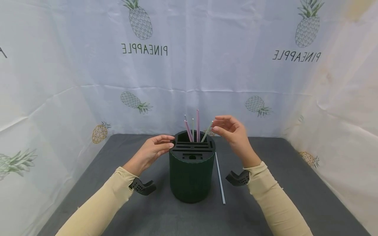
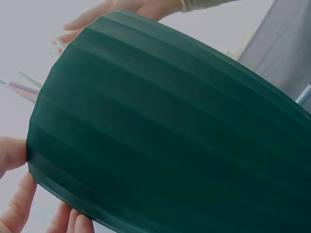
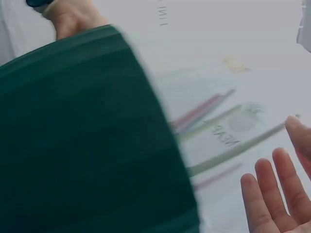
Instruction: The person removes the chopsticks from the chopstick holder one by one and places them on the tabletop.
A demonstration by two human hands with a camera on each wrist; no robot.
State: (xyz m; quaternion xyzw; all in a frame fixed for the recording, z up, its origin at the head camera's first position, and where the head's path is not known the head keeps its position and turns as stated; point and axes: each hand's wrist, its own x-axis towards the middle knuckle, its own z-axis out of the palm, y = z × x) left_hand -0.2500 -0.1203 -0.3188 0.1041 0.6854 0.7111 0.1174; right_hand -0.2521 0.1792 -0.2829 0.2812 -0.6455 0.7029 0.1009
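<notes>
A dark green cylindrical utensil holder [image 1: 191, 177] with a black slotted top stands upright in the head view. Several thin pastel straws lean in its rear compartment, among them a pink straw [image 1: 198, 126] and a green straw [image 1: 207, 131] tilted right. My left hand [image 1: 150, 151] touches the holder's left rim with thumb and extended fingers; the left wrist view shows its fingertips [image 2: 60, 217] against the ribbed side. Beside the green straw's upper end is my right hand [image 1: 233, 132]. Its fingers [image 3: 267, 189] are spread in the right wrist view, the thumb near that straw's tip.
One pale blue straw [image 1: 220, 180] lies on the dark grey table [image 1: 141, 213], just right of the holder. White cloth [image 1: 206, 65] printed with pineapples hangs behind and at both sides. Black wrist devices [image 1: 143, 186] project from both sleeves.
</notes>
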